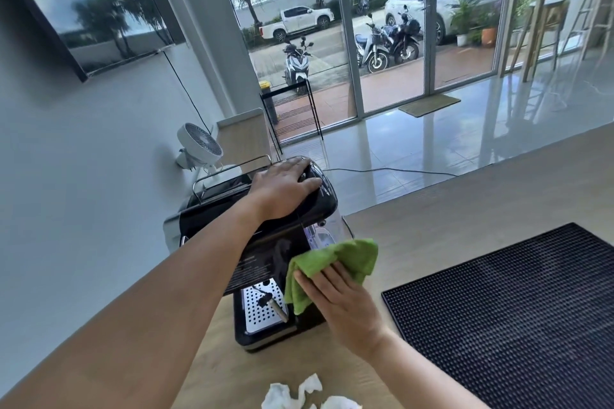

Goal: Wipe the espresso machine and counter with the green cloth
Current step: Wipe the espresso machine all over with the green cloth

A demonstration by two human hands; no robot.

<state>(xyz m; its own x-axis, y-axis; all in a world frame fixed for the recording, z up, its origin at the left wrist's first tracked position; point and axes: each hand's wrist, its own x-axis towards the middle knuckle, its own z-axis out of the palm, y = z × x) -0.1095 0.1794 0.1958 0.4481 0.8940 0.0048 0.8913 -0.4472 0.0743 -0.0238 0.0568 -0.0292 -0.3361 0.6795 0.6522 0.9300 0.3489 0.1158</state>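
Observation:
A black espresso machine [212, 209] stands on the light wooden counter [448, 219], its perforated drip tray [259, 312] and steam wand facing me. My left hand [282, 189] lies flat on the machine's top right edge, fingers spread over it. My right hand [345, 305] presses the green cloth [332, 262] against the machine's right side, just above the drip tray. The cloth hangs bunched and folded over my fingers.
A black rubber bar mat [515, 315] lies on the counter to the right. Crumpled white tissues [299, 395] sit at the near edge. A white fan [199, 146] stands behind the machine by the wall. A cable runs across the tiled floor beyond the counter.

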